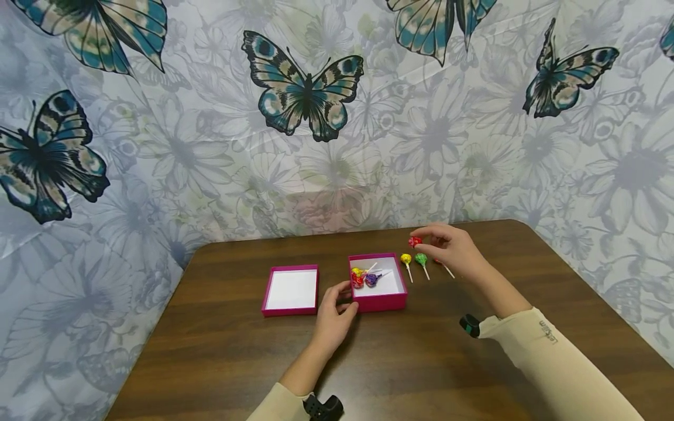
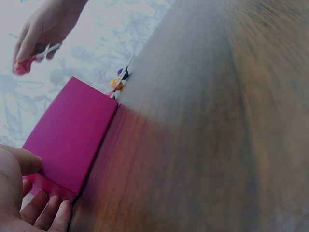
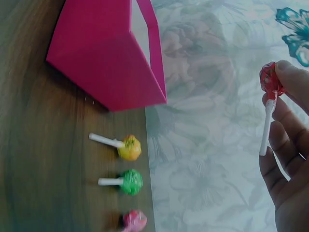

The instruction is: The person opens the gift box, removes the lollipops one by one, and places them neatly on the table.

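Note:
My right hand (image 1: 447, 248) pinches a red lollipop (image 3: 272, 79) by its wrapped head, between thumb and fingers. The white stick hangs below, and the hand is above the table, right of the pink box (image 1: 380, 303). Inside that open-topped box lie several lollipops, including a purple one (image 1: 371, 280) and a red-and-yellow one (image 1: 358, 279). My left hand (image 1: 333, 318) rests against the box's left side, thumb near the front corner in the left wrist view. On the table to the right lie a yellow lollipop (image 3: 129, 148), a green lollipop (image 3: 131, 182) and a pinkish-red lollipop (image 3: 134, 220).
To the left of the box lies a shallow pink lid (image 1: 291, 289) with a white inside. Both stand on a brown wooden table (image 1: 231, 362). Behind the far table edge hangs a butterfly-print cloth (image 1: 337, 164).

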The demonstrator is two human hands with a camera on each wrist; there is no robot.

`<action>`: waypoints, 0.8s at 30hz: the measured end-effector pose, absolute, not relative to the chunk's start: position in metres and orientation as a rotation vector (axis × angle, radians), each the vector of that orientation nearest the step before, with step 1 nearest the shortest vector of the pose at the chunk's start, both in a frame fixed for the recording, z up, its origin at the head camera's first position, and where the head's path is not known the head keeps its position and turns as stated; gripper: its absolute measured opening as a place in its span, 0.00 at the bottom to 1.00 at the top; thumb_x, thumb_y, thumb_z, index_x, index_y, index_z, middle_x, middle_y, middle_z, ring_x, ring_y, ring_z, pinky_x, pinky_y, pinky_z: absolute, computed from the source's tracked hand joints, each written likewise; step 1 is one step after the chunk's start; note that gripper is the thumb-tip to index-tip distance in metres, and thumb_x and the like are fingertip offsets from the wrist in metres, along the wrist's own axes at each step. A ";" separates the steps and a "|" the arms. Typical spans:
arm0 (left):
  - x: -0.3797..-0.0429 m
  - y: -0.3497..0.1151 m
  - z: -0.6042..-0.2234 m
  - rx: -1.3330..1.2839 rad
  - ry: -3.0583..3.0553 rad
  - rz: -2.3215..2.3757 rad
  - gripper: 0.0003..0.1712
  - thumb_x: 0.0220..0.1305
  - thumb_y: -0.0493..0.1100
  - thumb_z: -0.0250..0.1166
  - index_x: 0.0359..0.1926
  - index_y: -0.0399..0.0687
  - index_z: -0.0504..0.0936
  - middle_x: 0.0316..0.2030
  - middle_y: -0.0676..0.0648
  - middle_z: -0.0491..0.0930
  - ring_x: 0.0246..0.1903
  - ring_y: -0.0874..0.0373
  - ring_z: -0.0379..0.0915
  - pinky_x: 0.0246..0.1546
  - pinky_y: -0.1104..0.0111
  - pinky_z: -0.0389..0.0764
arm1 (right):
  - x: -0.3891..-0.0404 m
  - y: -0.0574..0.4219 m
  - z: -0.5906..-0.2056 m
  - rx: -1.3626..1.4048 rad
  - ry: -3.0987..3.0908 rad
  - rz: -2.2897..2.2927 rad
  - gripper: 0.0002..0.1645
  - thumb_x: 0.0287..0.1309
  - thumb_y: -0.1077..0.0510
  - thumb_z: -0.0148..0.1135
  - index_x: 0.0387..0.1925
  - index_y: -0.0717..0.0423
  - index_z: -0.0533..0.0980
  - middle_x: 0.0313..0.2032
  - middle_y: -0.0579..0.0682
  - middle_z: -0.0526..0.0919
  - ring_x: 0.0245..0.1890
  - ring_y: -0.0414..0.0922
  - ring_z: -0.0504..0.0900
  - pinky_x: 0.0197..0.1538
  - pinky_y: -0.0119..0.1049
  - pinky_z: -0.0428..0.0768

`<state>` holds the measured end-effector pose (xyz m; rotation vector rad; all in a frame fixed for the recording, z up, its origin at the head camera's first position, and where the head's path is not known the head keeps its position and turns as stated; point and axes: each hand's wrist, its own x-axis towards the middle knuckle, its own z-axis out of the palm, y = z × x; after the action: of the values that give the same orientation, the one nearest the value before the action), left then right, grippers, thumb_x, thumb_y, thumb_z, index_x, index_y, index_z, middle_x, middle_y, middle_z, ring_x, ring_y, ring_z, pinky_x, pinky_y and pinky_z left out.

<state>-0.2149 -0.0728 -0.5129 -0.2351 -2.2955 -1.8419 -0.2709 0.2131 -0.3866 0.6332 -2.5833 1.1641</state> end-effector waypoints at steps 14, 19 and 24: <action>-0.215 -0.072 -0.512 -0.244 -2.277 -1.837 0.27 0.63 0.34 0.66 0.63 0.40 0.75 0.57 0.41 0.75 0.56 0.46 0.75 0.53 0.64 0.84 | -0.244 0.264 -0.410 0.323 -2.513 1.072 0.15 0.63 0.47 0.67 0.50 0.44 0.83 0.41 0.39 0.84 0.32 0.35 0.77 0.32 0.27 0.77; -0.214 -0.072 -0.511 -0.233 -2.292 -1.838 0.27 0.63 0.34 0.66 0.63 0.41 0.75 0.57 0.41 0.75 0.57 0.46 0.75 0.53 0.66 0.83 | -0.238 0.276 -0.418 0.268 -2.475 1.062 0.16 0.63 0.48 0.67 0.49 0.47 0.83 0.37 0.32 0.82 0.31 0.32 0.76 0.31 0.24 0.76; -0.213 -0.071 -0.509 -0.229 -2.304 -1.840 0.27 0.63 0.34 0.66 0.63 0.42 0.75 0.58 0.41 0.75 0.57 0.46 0.75 0.53 0.66 0.83 | -0.235 0.288 -0.426 0.208 -2.452 1.020 0.15 0.61 0.49 0.69 0.48 0.49 0.84 0.34 0.24 0.78 0.30 0.28 0.75 0.32 0.20 0.75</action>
<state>-0.2127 -0.0713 -0.5094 -0.2289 -2.3035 -1.8401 -0.2345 0.2877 -0.4263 0.2078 -2.4516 1.0204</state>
